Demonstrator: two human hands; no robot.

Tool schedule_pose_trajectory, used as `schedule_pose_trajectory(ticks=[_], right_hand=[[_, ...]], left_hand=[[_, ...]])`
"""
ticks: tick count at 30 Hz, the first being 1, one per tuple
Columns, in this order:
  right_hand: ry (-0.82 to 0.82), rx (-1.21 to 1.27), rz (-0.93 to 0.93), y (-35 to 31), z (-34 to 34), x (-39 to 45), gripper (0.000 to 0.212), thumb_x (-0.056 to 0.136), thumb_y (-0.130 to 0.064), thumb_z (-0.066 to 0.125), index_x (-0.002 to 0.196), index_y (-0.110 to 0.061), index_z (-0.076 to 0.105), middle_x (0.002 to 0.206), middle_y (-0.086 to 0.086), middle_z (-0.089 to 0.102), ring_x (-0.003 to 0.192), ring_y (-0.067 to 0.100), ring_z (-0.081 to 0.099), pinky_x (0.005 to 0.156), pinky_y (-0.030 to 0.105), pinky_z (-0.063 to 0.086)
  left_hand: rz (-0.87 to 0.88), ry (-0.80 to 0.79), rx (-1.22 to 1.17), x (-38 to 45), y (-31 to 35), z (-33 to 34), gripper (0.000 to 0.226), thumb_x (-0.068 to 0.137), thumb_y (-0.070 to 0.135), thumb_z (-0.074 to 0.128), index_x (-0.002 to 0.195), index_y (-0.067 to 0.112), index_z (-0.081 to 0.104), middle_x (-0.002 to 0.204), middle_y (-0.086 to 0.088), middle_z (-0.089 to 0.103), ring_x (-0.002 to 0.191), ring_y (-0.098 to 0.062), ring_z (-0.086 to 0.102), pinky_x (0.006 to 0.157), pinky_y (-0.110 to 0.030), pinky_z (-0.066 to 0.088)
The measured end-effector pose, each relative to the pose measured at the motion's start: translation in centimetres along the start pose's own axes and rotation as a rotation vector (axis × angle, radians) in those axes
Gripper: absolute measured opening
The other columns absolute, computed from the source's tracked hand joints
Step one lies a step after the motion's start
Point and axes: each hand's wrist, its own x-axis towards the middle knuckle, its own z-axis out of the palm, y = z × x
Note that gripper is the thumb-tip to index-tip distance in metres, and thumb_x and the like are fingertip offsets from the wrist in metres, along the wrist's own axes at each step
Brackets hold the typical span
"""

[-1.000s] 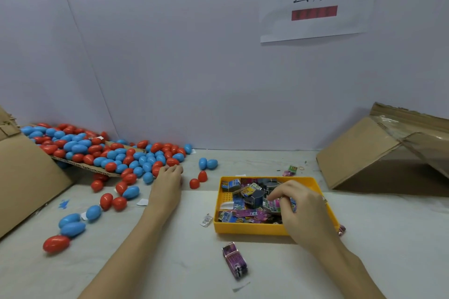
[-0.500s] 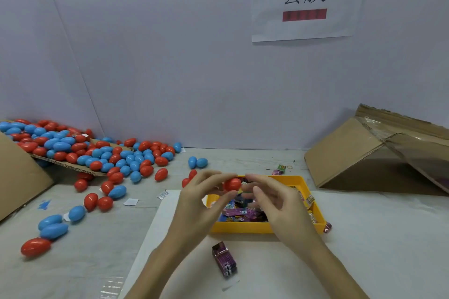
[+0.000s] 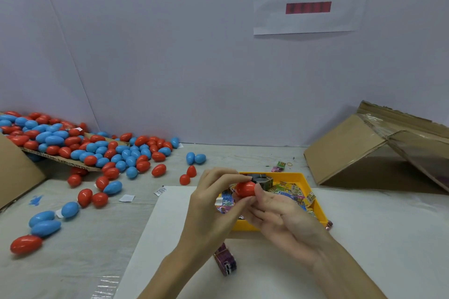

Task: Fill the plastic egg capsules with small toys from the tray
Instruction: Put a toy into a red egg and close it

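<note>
Red egg capsule pinched betw. both hands over yellow tray of sm. toys, L hand fingertips on it, R hand thumb on it, egg pile at table's far-left corner.

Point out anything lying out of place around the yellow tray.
Two toy packets are outside the yellow tray: one purple packet lies on the white sheet in front of it, and a green and pink one sits behind it. Loose eggs have spilled off the cardboard flap onto the table.
</note>
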Motion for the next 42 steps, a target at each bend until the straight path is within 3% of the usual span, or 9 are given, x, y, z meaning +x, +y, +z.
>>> schedule_pose_trajectory(ticks=[5,9,14,21,25,30,34,38,42], right_hand=[[0.003,0.071,0.043,-0.4,0.3,-0.2,0.042,0.095,-0.028,0.072,0.122,0.004,0.071,0.128,0.026,0.067,0.123,0.033,0.066,0.099,0.039,0.056],[-0.009,-0.054,0.026,-0.9,0.4,-0.5,0.041,0.100,-0.029,0.068,0.126,0.003,0.069,0.134,0.029,0.063,0.127,0.037,0.063,0.102,0.042,0.055],[-0.033,-0.060,0.066,-0.7,0.4,-0.5,0.045,0.107,-0.032,0.054,0.131,0.005,0.064,0.138,0.031,0.059,0.132,0.042,0.057,0.112,0.048,0.047],[0.046,-0.088,-0.038,-0.7,0.4,-0.4,0.035,0.099,-0.028,0.068,0.121,-0.002,0.073,0.130,0.027,0.066,0.124,0.035,0.065,0.096,0.038,0.057],[0.050,-0.104,-0.044,-0.5,0.5,-0.3,0.038,0.101,-0.032,0.063,0.117,0.001,0.074,0.126,0.028,0.068,0.117,0.034,0.070,0.090,0.035,0.059],[0.242,-0.416,-0.166,-0.3,0.7,0.0,0.053,0.101,-0.045,0.052,0.109,0.004,0.071,0.098,0.023,0.077,0.092,0.035,0.077,0.071,0.033,0.064],[0.586,-0.964,-0.517,-2.1,-2.0,-0.4,0.022,0.106,-0.022,0.054,0.104,-0.006,0.070,0.075,0.004,0.077,0.064,0.019,0.073,0.056,0.022,0.056],[0.737,-1.593,-0.517,-3.0,-5.1,-0.6,0.011,0.098,-0.016,0.068,0.106,-0.021,0.075,0.094,-0.009,0.066,0.086,0.010,0.063,0.074,0.018,0.048],[0.665,-1.813,-0.384,-2.9,-6.2,-0.3,0.020,0.098,-0.023,0.069,0.115,-0.024,0.078,0.105,-0.005,0.063,0.098,0.012,0.044,0.081,0.022,0.034]], left_hand=[[-0.094,-0.034,-0.044,-0.1,0.0,0.1,0.036,0.090,0.017,0.079,0.122,0.025,0.065,0.113,0.012,0.068,0.112,-0.011,0.066,0.093,-0.019,0.051],[-0.073,-0.067,0.001,-0.2,-0.1,0.0,0.025,0.092,0.021,0.078,0.114,0.028,0.068,0.112,0.013,0.066,0.114,-0.015,0.063,0.094,-0.026,0.052],[-0.020,-0.055,0.081,-0.1,-0.3,0.2,0.034,0.086,0.017,0.084,0.117,0.028,0.071,0.116,0.017,0.062,0.118,-0.018,0.057,0.098,-0.019,0.044],[-0.119,-0.085,0.002,-0.3,-0.1,0.3,0.032,0.095,0.020,0.074,0.123,0.033,0.065,0.117,0.018,0.066,0.121,-0.012,0.059,0.102,-0.027,0.045],[-0.036,-0.101,0.045,-0.1,0.1,0.3,0.032,0.090,0.021,0.080,0.119,0.026,0.068,0.121,0.017,0.066,0.121,-0.016,0.059,0.103,-0.028,0.045],[-0.269,-0.095,-0.216,-0.2,0.2,0.4,0.027,0.102,0.018,0.064,0.127,0.028,0.062,0.103,0.008,0.074,0.106,-0.014,0.069,0.090,-0.022,0.053],[-0.418,-0.120,-0.367,0.2,-0.1,-0.4,0.025,0.109,0.017,0.046,0.126,0.027,0.062,0.097,0.000,0.074,0.101,-0.012,0.071,0.087,-0.017,0.051],[-0.530,-0.123,-0.432,0.2,-0.2,-0.5,0.027,0.111,0.017,0.040,0.120,0.022,0.065,0.094,-0.006,0.074,0.087,-0.012,0.069,0.077,-0.014,0.051],[-0.552,-0.079,-0.427,0.2,-0.4,-0.3,0.029,0.111,0.020,0.042,0.113,0.022,0.070,0.094,0.000,0.072,0.081,-0.002,0.064,0.073,-0.012,0.049]])
